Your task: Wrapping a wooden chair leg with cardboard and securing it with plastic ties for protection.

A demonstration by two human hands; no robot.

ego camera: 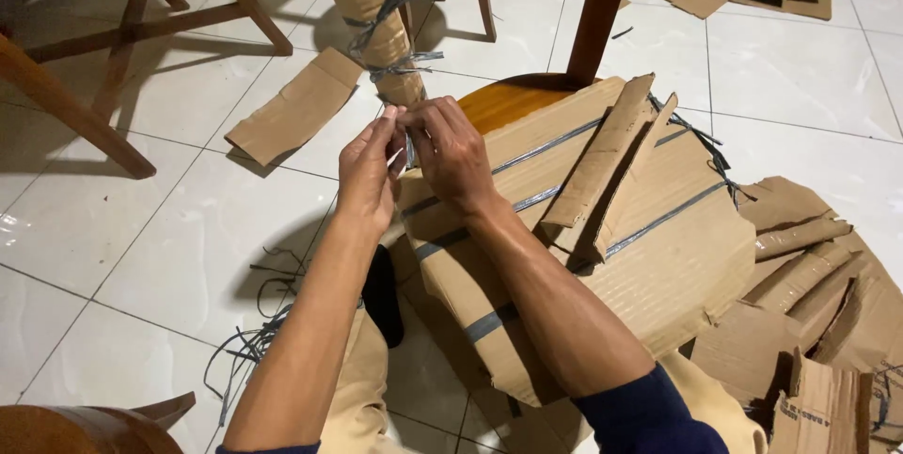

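Tan-brown cardboard wrapping (649, 256) covers the glossy orange-brown wooden seat (508, 101), crossed by grey straps (546, 195). Beside the seat, the floor tiles (160, 256) are shiny white with thin dark joints. Nearest the camera are navy sleeves (649, 416).

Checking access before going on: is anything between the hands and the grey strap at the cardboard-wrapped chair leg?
Nothing visible. The left hand and right hand already meet at the grey strap beside the cardboard-wrapped leg; whether each grips it is unclear.

White tiled floor (141, 256), cardboard scraps (296, 108), grey strap offcuts (246, 346), wooden chairs (122, 35)
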